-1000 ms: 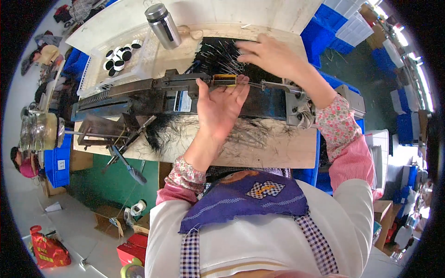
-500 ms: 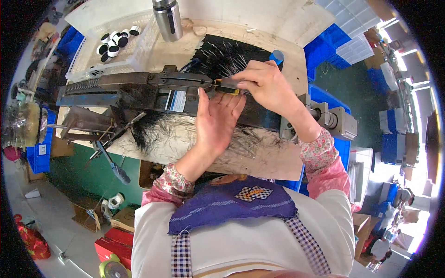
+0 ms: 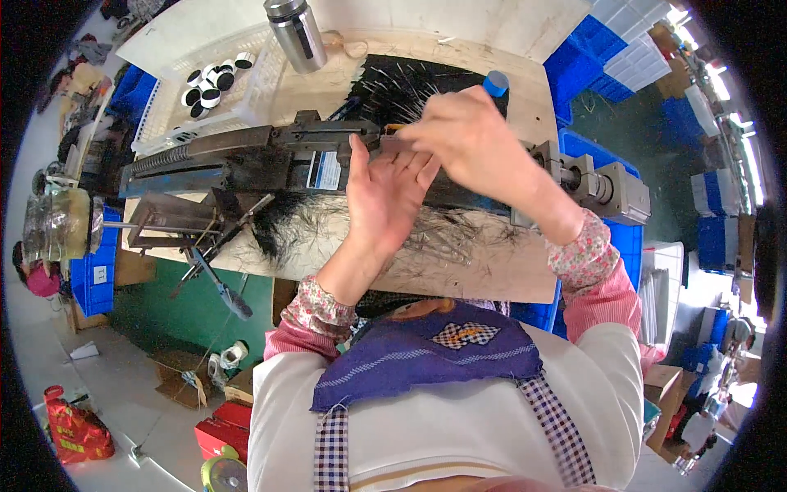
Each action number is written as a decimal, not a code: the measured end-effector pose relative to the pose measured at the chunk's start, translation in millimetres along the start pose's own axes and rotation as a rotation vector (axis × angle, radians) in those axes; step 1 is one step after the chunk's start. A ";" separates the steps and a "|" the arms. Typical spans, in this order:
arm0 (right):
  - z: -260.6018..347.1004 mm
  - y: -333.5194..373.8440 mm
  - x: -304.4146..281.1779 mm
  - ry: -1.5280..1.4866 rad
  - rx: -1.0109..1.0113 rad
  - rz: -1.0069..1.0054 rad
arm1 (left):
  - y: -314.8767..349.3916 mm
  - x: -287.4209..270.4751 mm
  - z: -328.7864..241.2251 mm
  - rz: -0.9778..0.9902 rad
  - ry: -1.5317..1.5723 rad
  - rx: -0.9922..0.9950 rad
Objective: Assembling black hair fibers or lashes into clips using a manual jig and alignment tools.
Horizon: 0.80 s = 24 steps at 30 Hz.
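Note:
A long dark metal bench fixture (image 3: 238, 178) with a coil spring runs across the worktable. My left hand (image 3: 383, 197) lies palm up against its near side, fingers stretched and thumb apart, holding nothing visible. Above those fingertips my right hand (image 3: 471, 135) is bent with its fingers drawn together. What it pinches is hidden and smeared by motion. A dark piece with a yellow-orange edge (image 3: 393, 129) shows beside the right fingertips. Thin dark bristle-like strands (image 3: 447, 238) lie scattered on the near tabletop, and a bunch of them (image 3: 398, 86) rests on a black sheet behind the hands.
A white plastic basket (image 3: 253, 108) holds several black-and-white round pieces (image 3: 211, 98). Behind the fixture stand a steel flask (image 3: 297, 37) and a blue cap (image 3: 495, 83). A metal shaft assembly (image 3: 602, 187) sits at right, near blue bins (image 3: 574, 61). A blue-handled lever (image 3: 234, 301) juts out at the near left.
My right hand has lifted slightly off the dark yellow-edged piece and its fingers have shifted. My left hand stays palm up at the fixture. The whole view has shifted a little.

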State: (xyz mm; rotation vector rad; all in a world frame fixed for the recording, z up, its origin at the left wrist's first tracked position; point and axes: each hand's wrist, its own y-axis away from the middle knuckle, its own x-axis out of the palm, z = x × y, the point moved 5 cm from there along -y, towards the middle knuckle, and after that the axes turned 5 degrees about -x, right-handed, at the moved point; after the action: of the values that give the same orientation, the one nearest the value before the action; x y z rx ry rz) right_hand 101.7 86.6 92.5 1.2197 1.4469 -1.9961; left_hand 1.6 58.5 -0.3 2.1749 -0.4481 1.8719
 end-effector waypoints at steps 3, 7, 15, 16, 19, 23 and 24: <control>-12.1 1.2 12.2 0.051 0.098 0.053 | 6.6 -4.8 2.5 0.069 -0.006 -0.021; -27.7 -3.5 0.2 -0.100 0.245 0.012 | 10.3 2.0 -0.8 -0.151 -0.186 0.105; -23.9 4.3 10.0 -0.089 0.201 0.178 | 14.8 7.4 0.0 -0.128 -0.227 0.076; -27.3 4.2 2.9 -0.130 0.268 0.048 | 15.5 6.9 -0.7 -0.134 -0.230 0.065; -11.9 -1.7 -20.7 -0.166 0.408 -0.062 | 17.3 0.1 -2.3 -0.207 -0.198 0.083; 4.6 2.2 5.4 0.099 0.352 0.289 | 14.3 6.3 -1.9 -0.268 -0.181 0.073; 7.7 -1.3 8.0 0.119 0.307 0.304 | 11.6 2.8 -6.8 -0.247 -0.189 0.075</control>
State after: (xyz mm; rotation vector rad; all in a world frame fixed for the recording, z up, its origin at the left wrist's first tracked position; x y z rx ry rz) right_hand 93.2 81.5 87.4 1.6022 0.9527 -2.0061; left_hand -8.6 50.1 3.3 2.3446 -0.1346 1.5857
